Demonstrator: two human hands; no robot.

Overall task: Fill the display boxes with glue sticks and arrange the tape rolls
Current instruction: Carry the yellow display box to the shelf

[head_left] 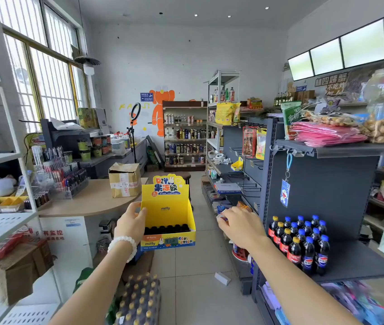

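Note:
A yellow display box (pixel 166 213) with a rabbit header card and "glue stick" on its front is held up over the aisle. A row of dark-capped glue sticks (pixel 166 229) fills its bottom. My left hand (pixel 131 222) grips the box by its left wall. My right hand (pixel 239 225) reaches to the right, fingers curled around small orange and blue items (pixel 243 206) at the low grey shelf; what they are is unclear. White tape rolls (pixel 220 158) lie on a shelf farther back on the right.
A grey shelving unit (pixel 322 184) with cola bottles (pixel 300 240) stands on the right. A rounded wooden counter (pixel 87 200) with a cardboard box (pixel 124 179) and pen racks is on the left. A shrink-wrapped bottle pack (pixel 139 299) sits on the floor below me. Tiled aisle runs ahead.

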